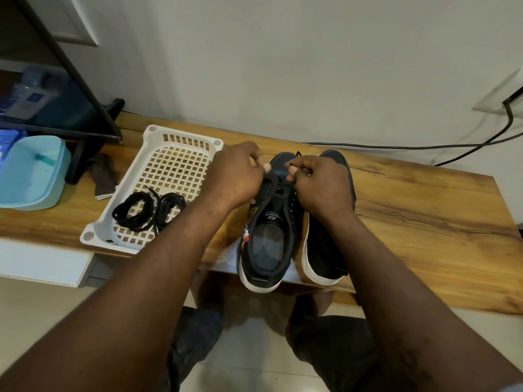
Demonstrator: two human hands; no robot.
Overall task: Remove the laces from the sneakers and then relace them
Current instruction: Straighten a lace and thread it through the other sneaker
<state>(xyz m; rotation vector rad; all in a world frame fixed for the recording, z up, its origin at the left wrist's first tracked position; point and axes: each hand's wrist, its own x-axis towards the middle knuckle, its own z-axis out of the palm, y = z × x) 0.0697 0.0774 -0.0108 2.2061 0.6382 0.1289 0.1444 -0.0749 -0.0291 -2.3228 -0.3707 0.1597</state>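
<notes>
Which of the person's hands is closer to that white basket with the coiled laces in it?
Left. The left hand is just right of the white basket, at the left sneaker's toe end; the right hand is farther right, on that sneaker's other side.

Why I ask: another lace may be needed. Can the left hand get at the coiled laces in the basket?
Probably yes. The basket sits open-topped beside the left hand, and nothing covers the coiled laces. That hand's fingers are curled on the sneaker, so it would have to let go first.
</notes>
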